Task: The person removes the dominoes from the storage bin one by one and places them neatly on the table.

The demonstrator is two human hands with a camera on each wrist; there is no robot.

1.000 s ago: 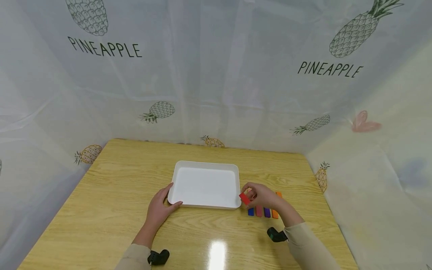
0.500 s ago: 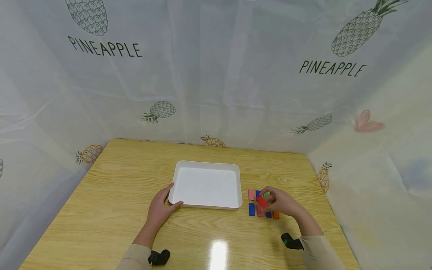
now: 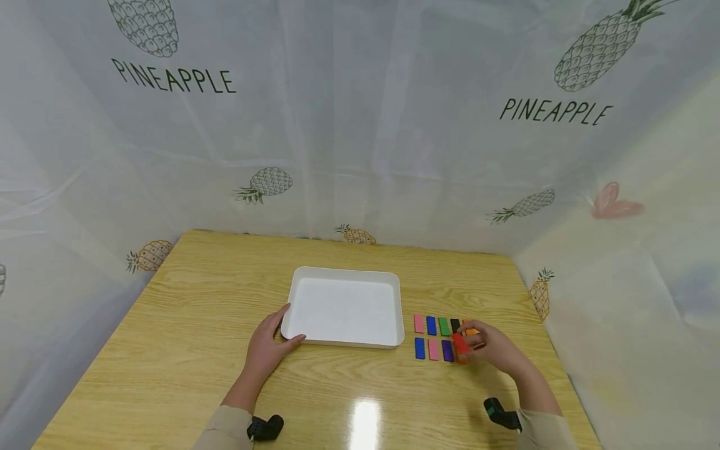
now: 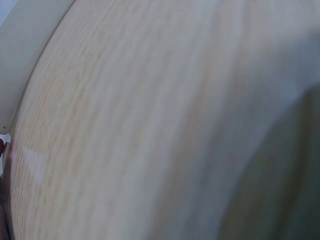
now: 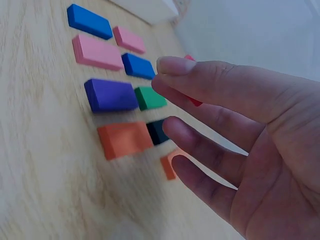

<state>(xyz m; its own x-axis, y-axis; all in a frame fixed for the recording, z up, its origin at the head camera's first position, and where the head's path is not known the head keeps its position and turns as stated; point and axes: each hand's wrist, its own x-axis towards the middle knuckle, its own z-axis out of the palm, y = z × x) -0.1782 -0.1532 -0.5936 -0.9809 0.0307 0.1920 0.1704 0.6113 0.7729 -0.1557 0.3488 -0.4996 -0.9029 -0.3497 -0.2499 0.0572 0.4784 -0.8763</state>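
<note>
My right hand (image 3: 495, 351) pinches a red block (image 3: 460, 343) between thumb and fingers, above the right end of two rows of flat coloured blocks. In the right wrist view, the thumb and a finger hide most of the red block (image 5: 196, 101). Below it, the front row's orange block (image 5: 126, 139) is partly covered in the head view. Against the near left corner of a shallow white tray (image 3: 343, 341) rests my left hand (image 3: 264, 347), thumb at the front wall and fingers along the left side. The left wrist view barely catches that hand at its left edge.
Back row: pink (image 3: 419, 324), blue (image 3: 430, 325), green (image 3: 444, 326), black (image 3: 455, 324) and orange (image 3: 472, 332) blocks. Front row: blue (image 3: 420, 348), pink (image 3: 433, 349) and purple (image 3: 447, 350) blocks, then orange. A pineapple-print curtain (image 3: 360, 125) surrounds the wooden table (image 3: 197, 294).
My right hand has carried the red block rightward from beside the tray's right edge, across the rows to their right end. The left hand and tray stay put.
</note>
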